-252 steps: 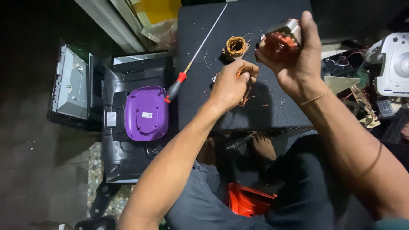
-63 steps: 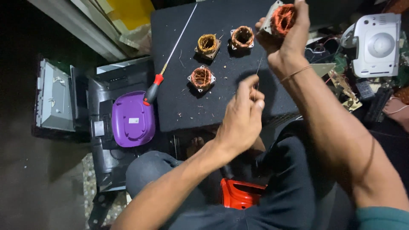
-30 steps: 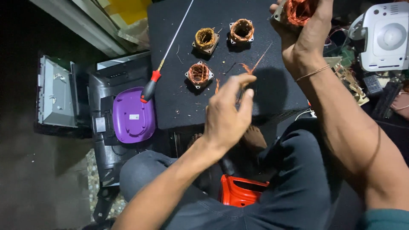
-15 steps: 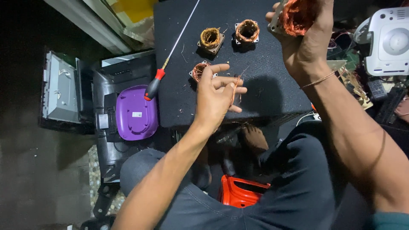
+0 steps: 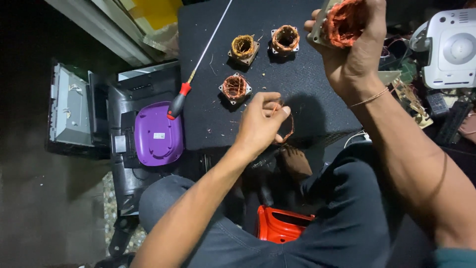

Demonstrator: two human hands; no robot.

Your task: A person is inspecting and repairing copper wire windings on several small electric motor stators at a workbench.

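Head view: the right hand (image 5: 354,47) is closed around a coil (image 5: 342,20) of copper wire, held above the far edge of the black mat (image 5: 307,89). The left hand (image 5: 260,124) pinches a wire (image 5: 289,126) between its fingertips, low over the mat — three other coils (image 5: 235,88) lie near, beside a screwdriver (image 5: 198,64).

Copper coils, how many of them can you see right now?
4. Three copper coils sit on the black mat: one at the back left, one back right, one nearer. The fourth is in the right hand; others may be hidden.

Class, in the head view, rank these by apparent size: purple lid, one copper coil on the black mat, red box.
1. purple lid
2. red box, partly hidden, so unsure
3. copper coil
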